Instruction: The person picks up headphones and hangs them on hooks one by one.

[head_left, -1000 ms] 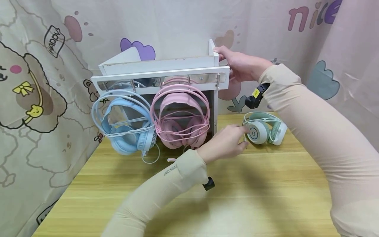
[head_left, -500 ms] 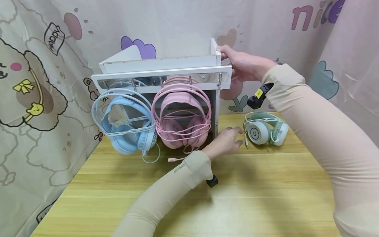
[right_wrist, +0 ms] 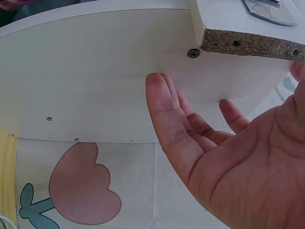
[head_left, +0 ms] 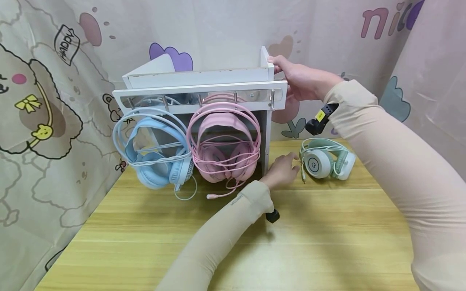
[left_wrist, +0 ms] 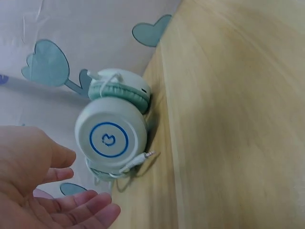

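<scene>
My right hand (head_left: 303, 81) holds the right side panel of a white rack (head_left: 198, 76). In the right wrist view its fingers (right_wrist: 164, 109) lie against the panel's outer face, and the thumb goes behind the board's edge. Blue headphones (head_left: 182, 171) and pink headphones (head_left: 225, 119) hang on the rack's metal hooks, their cables coiled round them. My left hand (head_left: 282, 171) is low beside the panel, fingers loosely bent and holding nothing. Just right of it, apart from the fingers, mint-green headphones (head_left: 318, 163) lie on the table, their plug (left_wrist: 138, 161) pointing outward.
The wooden table (head_left: 327, 230) stretches in front of the rack. A free metal hook (head_left: 272, 99) stands at the rail's right end. The pink microphone boom (head_left: 214, 196) sticks out low toward the front. A printed curtain (head_left: 225, 28) closes off the back and sides.
My left hand has drawn back leftward from the green headphones, leaving their plug lying free on the table. My right hand stays at the rack, and the hanging headphones keep their places.
</scene>
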The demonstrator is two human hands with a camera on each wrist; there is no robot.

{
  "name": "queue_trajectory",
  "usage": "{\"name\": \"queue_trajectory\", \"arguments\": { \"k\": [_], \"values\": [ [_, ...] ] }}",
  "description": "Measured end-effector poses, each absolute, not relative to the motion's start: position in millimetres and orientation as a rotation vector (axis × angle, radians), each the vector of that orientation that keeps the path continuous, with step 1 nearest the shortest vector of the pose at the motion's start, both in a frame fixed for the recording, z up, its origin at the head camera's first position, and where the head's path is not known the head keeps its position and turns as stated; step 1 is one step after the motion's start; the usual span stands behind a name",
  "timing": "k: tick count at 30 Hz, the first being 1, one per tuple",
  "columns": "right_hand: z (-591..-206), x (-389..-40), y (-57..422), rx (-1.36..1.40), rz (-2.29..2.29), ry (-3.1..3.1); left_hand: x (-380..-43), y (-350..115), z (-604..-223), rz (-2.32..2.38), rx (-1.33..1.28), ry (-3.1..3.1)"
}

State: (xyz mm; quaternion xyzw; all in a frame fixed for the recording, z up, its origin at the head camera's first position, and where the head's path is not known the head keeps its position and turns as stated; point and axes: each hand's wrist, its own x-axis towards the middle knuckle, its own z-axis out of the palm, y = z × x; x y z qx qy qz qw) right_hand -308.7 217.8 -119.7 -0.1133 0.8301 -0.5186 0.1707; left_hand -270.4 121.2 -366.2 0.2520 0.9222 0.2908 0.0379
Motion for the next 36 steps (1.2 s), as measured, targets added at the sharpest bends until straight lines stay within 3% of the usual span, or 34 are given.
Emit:
{"name": "queue_trajectory", "arguments": {
  "k": [19,36],
  "values": [
    [-122,-309,216,-0.322,-1.422,2.399,-312,142,-403,1.041,0.794,2.681],
    [-123,-309,217,-0.324,-1.415,2.406,-317,156,-400,0.903,0.904,2.678]
  ]
}}
